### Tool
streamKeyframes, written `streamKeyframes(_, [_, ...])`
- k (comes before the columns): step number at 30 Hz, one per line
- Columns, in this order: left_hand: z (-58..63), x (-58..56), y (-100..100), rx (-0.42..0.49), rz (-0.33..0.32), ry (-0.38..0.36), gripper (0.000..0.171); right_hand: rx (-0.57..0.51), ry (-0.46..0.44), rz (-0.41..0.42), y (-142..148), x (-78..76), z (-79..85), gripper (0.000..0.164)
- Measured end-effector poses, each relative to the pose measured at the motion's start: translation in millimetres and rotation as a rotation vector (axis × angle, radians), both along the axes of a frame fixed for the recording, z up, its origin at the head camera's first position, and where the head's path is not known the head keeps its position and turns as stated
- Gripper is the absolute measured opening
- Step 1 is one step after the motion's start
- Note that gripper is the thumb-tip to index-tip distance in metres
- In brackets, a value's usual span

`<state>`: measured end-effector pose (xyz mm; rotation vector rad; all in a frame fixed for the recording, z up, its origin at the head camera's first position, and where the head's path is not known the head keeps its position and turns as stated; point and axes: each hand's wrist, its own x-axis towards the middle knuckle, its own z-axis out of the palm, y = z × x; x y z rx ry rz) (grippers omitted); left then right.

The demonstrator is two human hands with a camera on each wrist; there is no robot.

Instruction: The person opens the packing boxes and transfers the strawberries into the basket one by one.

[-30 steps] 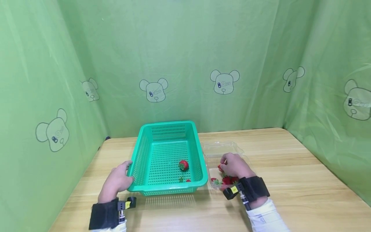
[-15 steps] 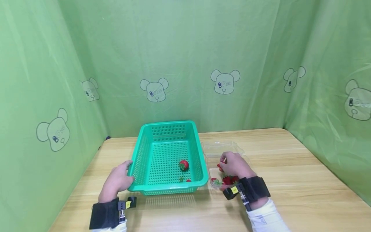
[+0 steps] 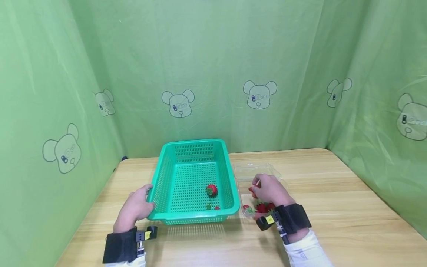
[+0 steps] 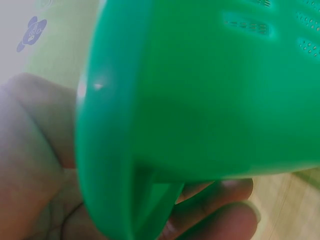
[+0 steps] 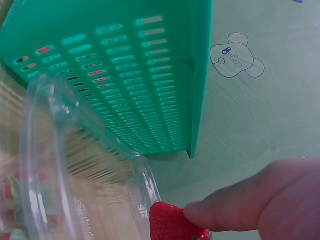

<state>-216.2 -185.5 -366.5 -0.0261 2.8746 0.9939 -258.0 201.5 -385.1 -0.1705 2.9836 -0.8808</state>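
Grn bear-print curtain [image 3: 213, 48], lt wood tbl [image 3: 337, 193]

Left hand [image 3: 135, 204] in a grip; right hand [image 3: 271, 190] in a pinch

There is one basket [image 3: 193, 215], one clear box [image 3: 246, 197], one table [image 3: 333, 193], six bear prints [image 3: 258, 98] and at least six strawberries [image 3: 211, 190].

A pale wood-grain counter [image 3: 340, 207] is carrying a green basket [image 3: 193, 215] left of its middle; just to the basket's right, a clear plastic box [image 3: 245, 186] is resting, its lid [image 3: 251, 170] lying folded back.
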Motion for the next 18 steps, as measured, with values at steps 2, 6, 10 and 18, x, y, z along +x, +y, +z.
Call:
streamKeyframes(2, [0.1,0.1,-0.1,0.0,-0.001,0.0,0.062,-0.01,0.002,0.001,-0.6,0.9,1.3,0.015])
streamKeyframes(6, [-0.5,0.0,-0.3,0.002,0.003,-0.004,0.063,-0.03,-0.001,0.001,-1.6,2.4,3.5,0.015])
streamKeyframes(10, [-0.6,0.2,-0.2,0.002,0.007,-0.007,0.063,-0.037,-0.003,-0.005,-2.0,3.1,5.7,0.015])
streamKeyframes(18, [0.7,0.8,0.7,-0.002,0.004,-0.008,0.063,-0.012,0.048,0.004,-1.8,4.6,9.1,0.018])
